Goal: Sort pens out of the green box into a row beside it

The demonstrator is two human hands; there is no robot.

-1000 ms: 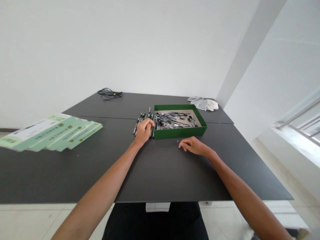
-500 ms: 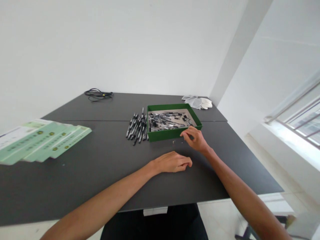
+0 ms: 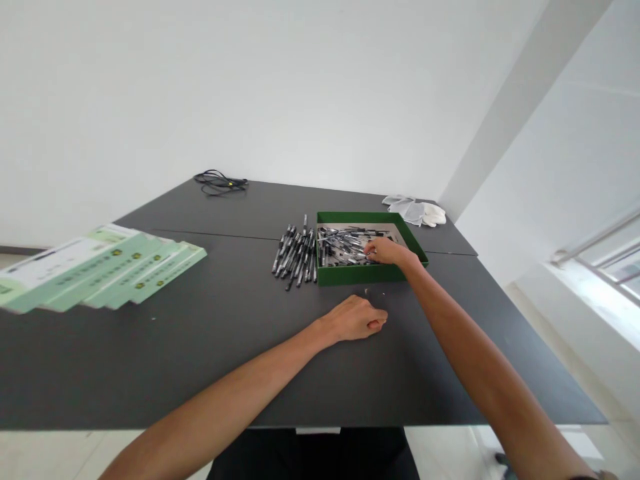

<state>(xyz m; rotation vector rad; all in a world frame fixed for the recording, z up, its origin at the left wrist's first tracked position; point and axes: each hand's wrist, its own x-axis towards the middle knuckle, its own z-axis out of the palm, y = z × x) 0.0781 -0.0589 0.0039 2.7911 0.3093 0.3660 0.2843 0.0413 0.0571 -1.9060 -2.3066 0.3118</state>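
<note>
**Head view: what step is judged to be in hand?**

The right hand (image 3: 385,251) is reached into a green cardboard box (image 3: 367,275) and is placed over the loose black-and-silver pens (image 3: 345,244) lying inside. Picking among these pens is judged to be the step in hand. To the left of the right hand, just beside the box, a group of pens (image 3: 295,257) is laid side by side on the dark tabletop (image 3: 200,373).

**In what state are the hands?**

The right hand is narrowed, with its fingers bent down into the pile. Whether a pen is held by it cannot be told. The left hand (image 3: 353,319) is loosely curled and rests on the tabletop, nearer the person than the box, and nothing is seen in it.

**What is called for by the next move?**

Because the pens are crossed over one another, a careful fingertip pinch would be needed for one pen to be separated from the others.

**What is hidden or hard to make out?**

The pens under the right hand are covered, and the pile cannot be counted. Tiny specks (image 3: 369,291) just beyond the left hand cannot be identified. Far to the left of the left hand, the print on green-and-white booklets (image 3: 100,270) is too blurred to be read.
</note>
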